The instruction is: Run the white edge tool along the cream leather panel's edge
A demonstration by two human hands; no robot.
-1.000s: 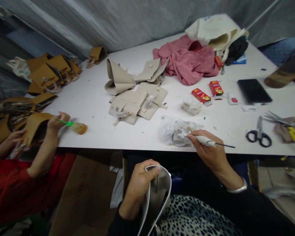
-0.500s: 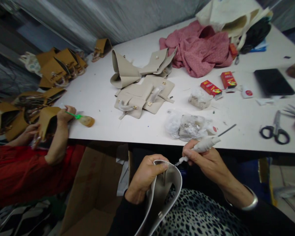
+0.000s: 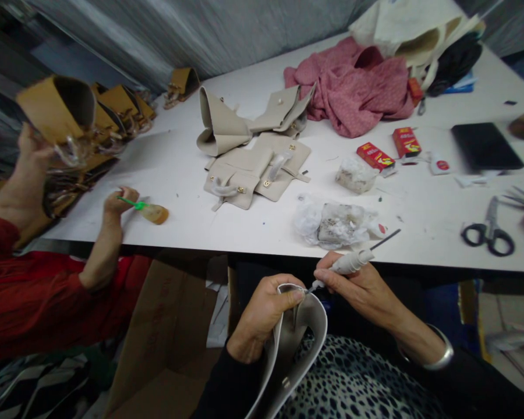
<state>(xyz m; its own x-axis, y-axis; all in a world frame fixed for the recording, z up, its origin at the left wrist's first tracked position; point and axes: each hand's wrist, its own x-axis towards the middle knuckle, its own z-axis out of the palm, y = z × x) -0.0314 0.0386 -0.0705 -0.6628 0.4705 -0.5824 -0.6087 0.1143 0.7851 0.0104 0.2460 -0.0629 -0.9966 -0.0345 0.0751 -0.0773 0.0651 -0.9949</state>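
My left hand (image 3: 268, 314) grips the rim of a light grey-beige handbag (image 3: 308, 343), thumb on one side and fingers on the other. The bag hangs open over my lap, with a small metal clasp on its inner wall. In my right hand (image 3: 360, 291) is a pen-like tool (image 3: 348, 263) with a white wrapped handle and a thin dark rod sticking out at the back. Its narrow tip meets the bag's top edge beside my left thumb. Beyond my hands, a plastic-wrapped greyish block (image 3: 334, 224) lies near the table's front edge.
Several beige bags (image 3: 240, 166) lie mid-table. Black-handled scissors (image 3: 489, 230), red boxes (image 3: 375, 157), a black tablet-like slab (image 3: 487, 145) and pink cloth (image 3: 344, 87) are around. At left, a co-worker in red holds a tan bag (image 3: 56, 110) and a green-tipped bottle (image 3: 153, 213).
My right hand has moved slightly left, bringing the tool's tip onto the bag's edge. The bag has shifted a little right. The co-worker has lifted a tan bag.
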